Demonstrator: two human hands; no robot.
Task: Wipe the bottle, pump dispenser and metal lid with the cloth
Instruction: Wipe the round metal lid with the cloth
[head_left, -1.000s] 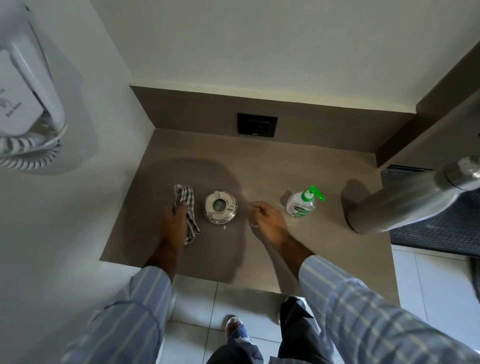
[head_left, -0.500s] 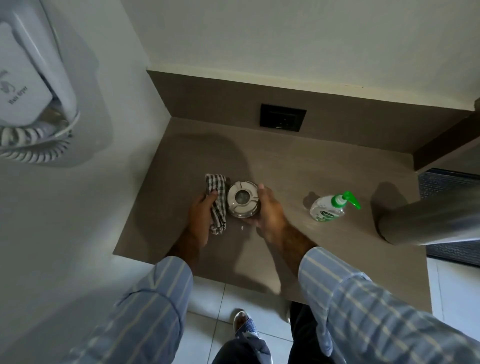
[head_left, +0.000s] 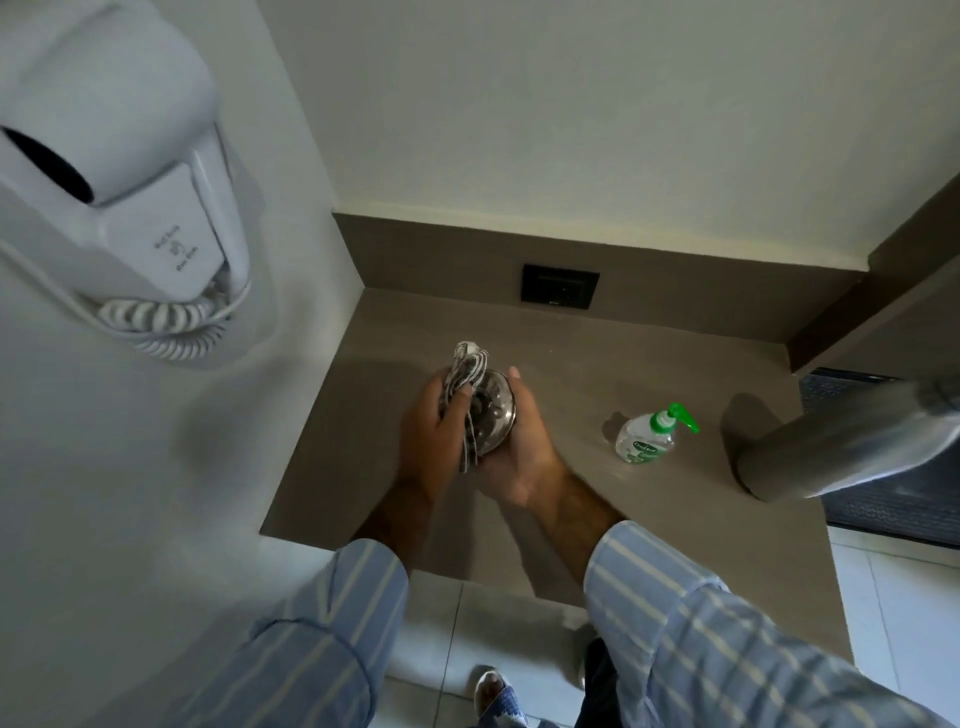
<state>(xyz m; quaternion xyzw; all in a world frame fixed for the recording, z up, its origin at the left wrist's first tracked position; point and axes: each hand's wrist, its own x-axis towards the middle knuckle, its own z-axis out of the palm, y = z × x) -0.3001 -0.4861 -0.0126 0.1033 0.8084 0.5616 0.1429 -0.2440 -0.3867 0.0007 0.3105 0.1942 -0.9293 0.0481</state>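
My right hand (head_left: 524, 452) holds the round metal lid (head_left: 493, 413) up off the brown counter (head_left: 597, 364), cupping it from the right and below. My left hand (head_left: 434, 436) grips the checked cloth (head_left: 467, 366) and presses it against the lid's left face; the cloth's ends stick out above and below my fingers. The clear pump dispenser (head_left: 649, 439) with a green pump stands on the counter to the right. Further right stands the steel bottle (head_left: 831, 454), its top blurred at the frame edge.
A white wall-mounted hair dryer (head_left: 119, 208) with a coiled cord hangs at upper left. A black socket plate (head_left: 560, 286) sits on the back splash. A dark mat (head_left: 883, 499) lies at the right, and tiled floor shows below the counter's front edge.
My right hand went from empty to gripping the lid, then lifted it off the counter. My left hand brought the cloth up against the lid. The camera shifted left.
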